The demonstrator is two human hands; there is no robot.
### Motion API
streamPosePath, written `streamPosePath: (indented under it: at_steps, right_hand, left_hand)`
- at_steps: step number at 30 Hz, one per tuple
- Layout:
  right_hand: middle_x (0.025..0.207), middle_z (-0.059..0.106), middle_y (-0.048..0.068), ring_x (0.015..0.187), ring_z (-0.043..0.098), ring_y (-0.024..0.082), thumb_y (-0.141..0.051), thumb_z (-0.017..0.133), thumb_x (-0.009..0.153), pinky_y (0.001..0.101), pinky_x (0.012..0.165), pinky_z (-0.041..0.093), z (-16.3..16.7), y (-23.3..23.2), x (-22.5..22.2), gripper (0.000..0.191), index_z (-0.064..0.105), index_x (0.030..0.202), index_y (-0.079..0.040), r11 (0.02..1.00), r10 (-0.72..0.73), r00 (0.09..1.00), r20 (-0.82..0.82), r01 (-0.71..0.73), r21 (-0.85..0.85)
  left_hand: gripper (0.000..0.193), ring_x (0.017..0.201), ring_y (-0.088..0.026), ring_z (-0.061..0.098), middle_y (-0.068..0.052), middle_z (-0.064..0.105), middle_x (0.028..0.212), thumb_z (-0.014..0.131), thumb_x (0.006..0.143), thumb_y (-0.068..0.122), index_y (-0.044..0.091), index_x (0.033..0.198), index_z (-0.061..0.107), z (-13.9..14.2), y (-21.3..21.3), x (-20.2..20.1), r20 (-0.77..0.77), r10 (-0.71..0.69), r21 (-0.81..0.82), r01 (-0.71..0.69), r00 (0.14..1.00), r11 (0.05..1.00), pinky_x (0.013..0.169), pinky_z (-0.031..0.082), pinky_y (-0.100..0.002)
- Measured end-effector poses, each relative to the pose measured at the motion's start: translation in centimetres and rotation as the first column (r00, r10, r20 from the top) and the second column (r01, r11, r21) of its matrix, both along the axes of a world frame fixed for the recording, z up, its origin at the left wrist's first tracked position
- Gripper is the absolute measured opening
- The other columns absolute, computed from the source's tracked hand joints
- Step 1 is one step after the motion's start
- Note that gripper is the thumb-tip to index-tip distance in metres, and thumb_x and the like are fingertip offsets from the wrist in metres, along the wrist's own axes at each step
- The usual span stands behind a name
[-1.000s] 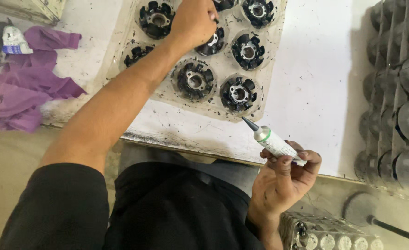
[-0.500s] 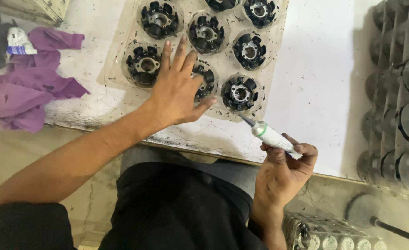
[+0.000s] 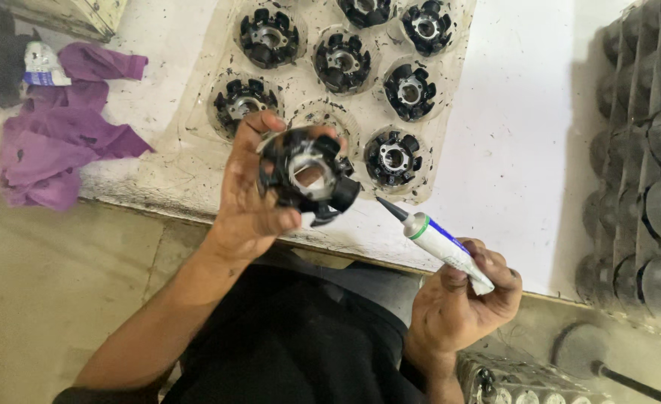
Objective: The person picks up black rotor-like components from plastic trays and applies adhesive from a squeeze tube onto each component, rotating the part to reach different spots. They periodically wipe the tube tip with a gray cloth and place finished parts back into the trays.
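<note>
Lifted since the earlier frame, one black, ribbed round part (image 3: 309,176) now sits clasped in the left hand (image 3: 252,202), above the clear moulded tray (image 3: 196,127). Right hand (image 3: 461,299) stays wrapped around a smooth white tube (image 3: 439,241), dark nozzle near the part.

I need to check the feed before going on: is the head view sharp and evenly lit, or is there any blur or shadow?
Head view: the left hand and its black part are slightly soft with motion blur; the right hand and tube are sharper. Light is even on the white table, without harsh glare. The stacked trays at the right edge sit in shadow, and the edges look a little stretched.
</note>
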State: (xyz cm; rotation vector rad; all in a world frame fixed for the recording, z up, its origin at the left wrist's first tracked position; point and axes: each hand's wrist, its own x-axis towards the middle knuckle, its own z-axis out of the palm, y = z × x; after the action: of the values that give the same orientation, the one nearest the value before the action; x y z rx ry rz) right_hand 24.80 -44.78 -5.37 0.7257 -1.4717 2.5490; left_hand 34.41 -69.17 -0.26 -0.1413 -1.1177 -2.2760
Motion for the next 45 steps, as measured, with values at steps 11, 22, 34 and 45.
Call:
streamPosePath:
  at_steps: [11,22,34,45]
  right_hand:
    - [0.099,0.065,0.011,0.097,0.072,0.027,0.004,0.076,0.088,0.0364,0.08,0.067,2.4,-0.8,2.5,0.024,0.059,0.103,-0.005,0.869,-0.115,0.818,-0.564,0.358,0.342]
    - [0.096,0.067,0.011,0.097,0.072,0.029,0.001,0.081,0.08,0.0368,0.084,0.064,3.8,1.2,2.2,0.026,0.059,0.091,-0.009,0.746,0.055,0.702,-0.71,0.444,0.497]
    - [0.103,0.069,0.007,0.101,0.073,0.026,-0.001,0.081,0.078,0.0347,0.085,0.066,3.6,3.0,1.6,0.029,0.062,0.097,-0.012,0.742,0.141,0.717,-0.683,0.38,0.552]
    - [0.101,0.067,0.01,0.099,0.073,0.025,0.002,0.082,0.083,0.031,0.077,0.064,3.5,1.9,1.9,0.028,0.061,0.098,-0.01,0.739,0.036,0.719,-0.694,0.449,0.503]
  left_hand:
    - [0.042,0.125,-0.027,0.06,-0.022,0.06,0.131,0.058,0.114,0.036,-0.001,0.133,0.056,0.2,3.0,-1.2,-0.105,0.154,-0.02,-0.157,0.982,0.987,0.114,0.049,-0.041]
    - [0.044,0.126,-0.023,0.061,-0.022,0.066,0.129,0.055,0.118,0.037,-0.006,0.13,0.058,0.7,3.5,-0.6,-0.096,0.212,-0.17,-0.226,0.973,0.959,0.115,0.048,-0.036]
    - [0.041,0.125,-0.025,0.069,-0.024,0.069,0.128,0.053,0.116,0.036,-0.003,0.125,0.059,-0.1,3.7,-1.2,-0.053,0.195,-0.12,-0.2,0.979,0.972,0.115,0.057,-0.038]
    - [0.043,0.12,-0.033,0.068,-0.025,0.065,0.127,0.051,0.115,0.038,-0.003,0.13,0.055,-0.6,4.4,-1.6,-0.099,0.192,0.226,-0.165,0.977,0.96,0.101,0.058,-0.043]
